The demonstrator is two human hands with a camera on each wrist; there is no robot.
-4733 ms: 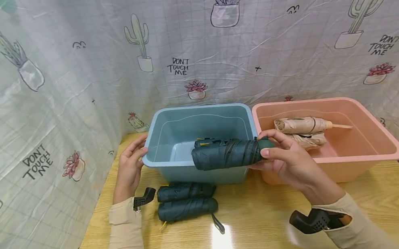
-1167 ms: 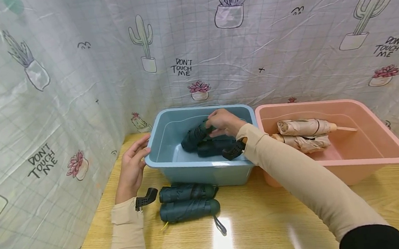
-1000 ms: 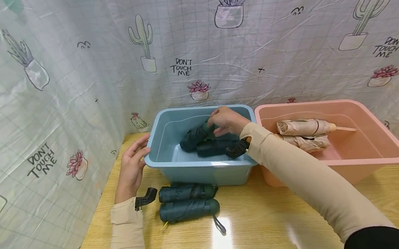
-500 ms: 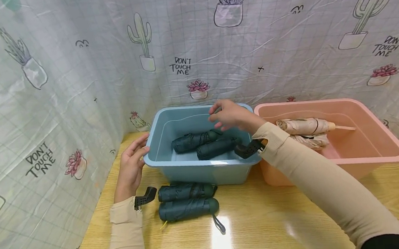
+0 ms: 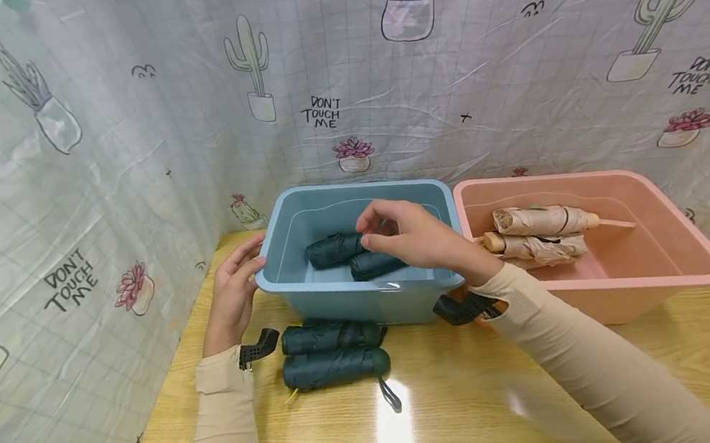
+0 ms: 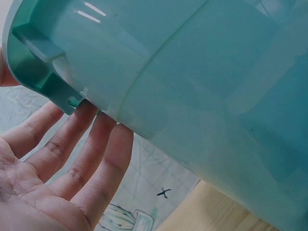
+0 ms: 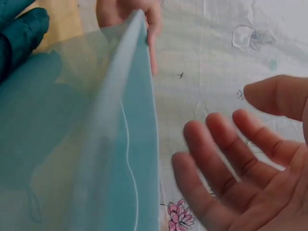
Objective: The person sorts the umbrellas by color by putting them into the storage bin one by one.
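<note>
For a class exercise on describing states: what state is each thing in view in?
Blue bin, upright, uncovered.
Pink bin, upright, uncovered.
Two inner dark umbrellas, folded, lying in the blue bin, partly hidden.
Two outer dark umbrellas, folded, lying side by side before the blue bin.
Two beige umbrellas, folded, lying in the pink bin.
Left hand, holding the blue bin's rim.
Right hand, empty, over the blue bin.

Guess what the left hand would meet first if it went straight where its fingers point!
Most likely the blue bin: the left hand seems to have its fingertips right against the outer side.
</note>
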